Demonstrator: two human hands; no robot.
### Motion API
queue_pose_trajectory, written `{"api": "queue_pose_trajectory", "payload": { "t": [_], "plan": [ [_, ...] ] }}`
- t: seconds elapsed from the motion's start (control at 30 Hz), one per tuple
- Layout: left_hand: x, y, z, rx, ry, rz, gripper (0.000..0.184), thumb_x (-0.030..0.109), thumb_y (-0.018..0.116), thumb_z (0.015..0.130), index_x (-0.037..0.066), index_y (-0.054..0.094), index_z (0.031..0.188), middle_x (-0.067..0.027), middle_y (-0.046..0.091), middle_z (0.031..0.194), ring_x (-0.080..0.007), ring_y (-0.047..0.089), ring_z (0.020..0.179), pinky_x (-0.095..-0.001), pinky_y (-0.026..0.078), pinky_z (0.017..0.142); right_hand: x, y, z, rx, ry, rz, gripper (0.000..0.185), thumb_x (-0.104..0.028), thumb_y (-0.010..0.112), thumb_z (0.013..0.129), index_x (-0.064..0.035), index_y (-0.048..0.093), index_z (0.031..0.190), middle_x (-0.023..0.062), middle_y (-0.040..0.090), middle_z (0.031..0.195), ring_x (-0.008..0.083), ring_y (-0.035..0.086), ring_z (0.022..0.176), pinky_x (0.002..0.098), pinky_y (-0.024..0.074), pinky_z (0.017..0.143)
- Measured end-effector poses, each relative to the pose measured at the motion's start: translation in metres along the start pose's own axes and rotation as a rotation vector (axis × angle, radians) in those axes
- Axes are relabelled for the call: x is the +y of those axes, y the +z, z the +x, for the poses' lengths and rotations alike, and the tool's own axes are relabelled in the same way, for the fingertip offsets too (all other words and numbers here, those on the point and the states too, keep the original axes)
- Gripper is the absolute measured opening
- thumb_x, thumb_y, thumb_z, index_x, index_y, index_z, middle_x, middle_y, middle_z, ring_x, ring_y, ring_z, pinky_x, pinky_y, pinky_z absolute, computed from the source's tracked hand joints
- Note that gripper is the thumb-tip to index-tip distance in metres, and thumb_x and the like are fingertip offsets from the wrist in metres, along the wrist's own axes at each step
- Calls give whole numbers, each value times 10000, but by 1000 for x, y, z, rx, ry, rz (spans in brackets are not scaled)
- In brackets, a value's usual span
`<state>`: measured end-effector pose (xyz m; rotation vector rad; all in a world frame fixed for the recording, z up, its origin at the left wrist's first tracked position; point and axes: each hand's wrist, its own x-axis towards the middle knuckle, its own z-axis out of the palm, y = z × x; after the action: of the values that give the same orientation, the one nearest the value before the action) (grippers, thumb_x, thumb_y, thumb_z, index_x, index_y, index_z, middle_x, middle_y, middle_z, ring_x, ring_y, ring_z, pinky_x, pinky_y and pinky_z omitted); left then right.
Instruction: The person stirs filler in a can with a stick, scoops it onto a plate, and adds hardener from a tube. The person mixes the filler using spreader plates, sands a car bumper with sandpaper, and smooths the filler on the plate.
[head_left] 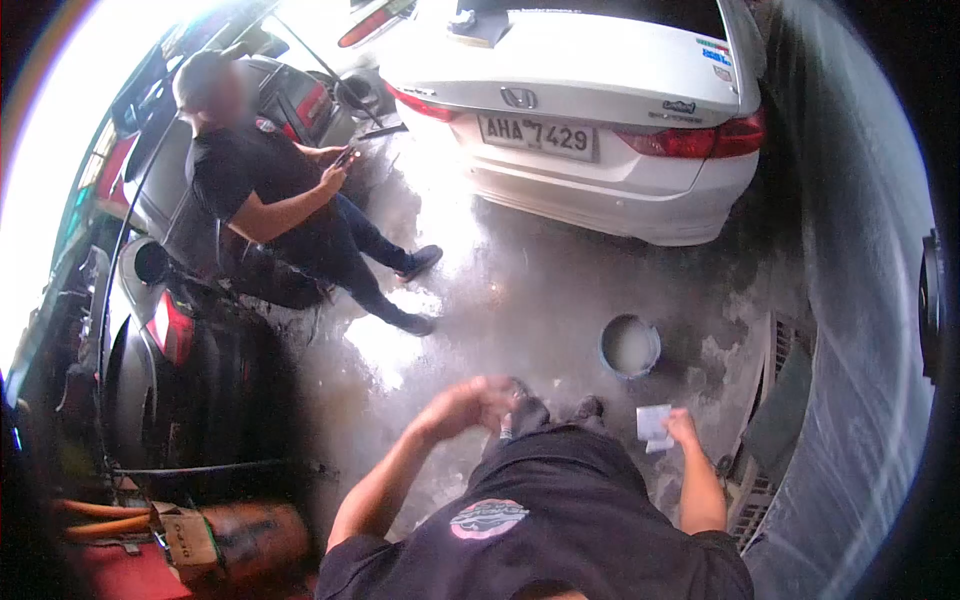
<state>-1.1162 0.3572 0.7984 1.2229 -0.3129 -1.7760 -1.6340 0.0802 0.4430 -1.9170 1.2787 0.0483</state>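
My right hand [682, 425] is closed on white paper [655, 422], which looks like a folded sheet or a couple of slips. It holds the paper out to the right of my legs, above the floor. My left hand [485, 402] is in front of my left thigh, smeared by motion, so how its fingers stand is unclear. A small pale thing [506, 427] shows just below that hand; I cannot make out whether it is held. Nearest to my right hand on the floor stands a round bucket [630, 346] with cloudy liquid in it.
Ahead is the rear of a white car [580, 90]. A person [260, 170] in dark clothes sits at the left with a phone [346, 157]. Close by is a motorcycle [180, 350]. A translucent sheet [870, 300] hangs at the right beside a floor grate [785, 340].
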Motion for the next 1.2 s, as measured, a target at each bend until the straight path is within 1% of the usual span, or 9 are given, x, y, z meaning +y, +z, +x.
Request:
{"api": "queue_pose_trajectory", "payload": {
  "t": [0.1,0.3,0.4,0.43,0.5,0.67,0.9,1.1,1.2],
  "plan": [
    [113,94,-29,-98,545,583,438,345,669,1027,42,674,1343,-177,592,1433,-340,609,1281,-480,470,1111,-34,-14,25,37,-36,187,233,-204,762,798,5,764,902,158,735,771,223,686,695,417,532,660],
    [172,215,-58,-1301,924,695,229,185,689,977,5,764,1098,-315,618,1311,-506,590,1236,-667,420,1050,-50,-16,37,25,-102,89,254,-216,753,807,-5,771,947,178,744,823,276,714,750,420,542,711],
    [171,221,-60,-1282,1063,733,1032,626,768,882,105,263,1615,-255,625,1311,-389,686,1076,-611,472,1008,-49,-21,23,-11,-30,16,271,-255,772,803,-11,771,920,197,742,830,307,718,758,426,545,716],
    [170,222,-60,-1283,1064,722,1032,626,768,882,105,263,1615,-255,625,1311,-389,686,1076,-611,472,1008,-51,-24,15,-14,-22,12,271,-255,772,803,-11,771,920,197,742,830,307,718,758,426,545,716],
    [167,221,-61,-1284,962,670,180,145,667,985,-4,754,1038,-305,639,1272,-475,639,1147,-652,476,991,-57,-32,2,-44,121,-80,285,-283,788,799,-17,773,899,205,749,844,318,725,775,430,548,723],
    [152,233,-73,-533,1345,130,246,214,616,1056,33,599,890,-197,626,1012,-395,679,908,-584,603,828,-4,-18,-7,-39,49,23,332,-264,832,797,16,655,768,173,648,687,228,602,639,442,495,656],
    [123,285,-71,-644,828,-663,640,469,787,894,-96,587,1120,-254,658,1089,-235,671,943,-272,522,726,-29,-27,-8,-21,11,76,234,-208,797,835,6,706,817,126,668,716,191,610,693,412,491,672],
    [134,316,-87,-606,369,-571,1008,587,908,768,-72,400,1337,-195,611,1175,-103,600,896,-197,474,730,-72,-49,-19,75,-30,-85,284,-264,765,849,6,681,825,241,690,823,418,682,795,485,515,713],
    [106,303,-49,-1176,439,-620,1127,600,956,691,-5,325,1402,-175,545,1285,-80,528,865,-208,467,791,-70,-43,-12,49,40,-78,281,-266,766,847,2,684,834,241,690,831,409,685,794,488,513,718]
  ]
}}
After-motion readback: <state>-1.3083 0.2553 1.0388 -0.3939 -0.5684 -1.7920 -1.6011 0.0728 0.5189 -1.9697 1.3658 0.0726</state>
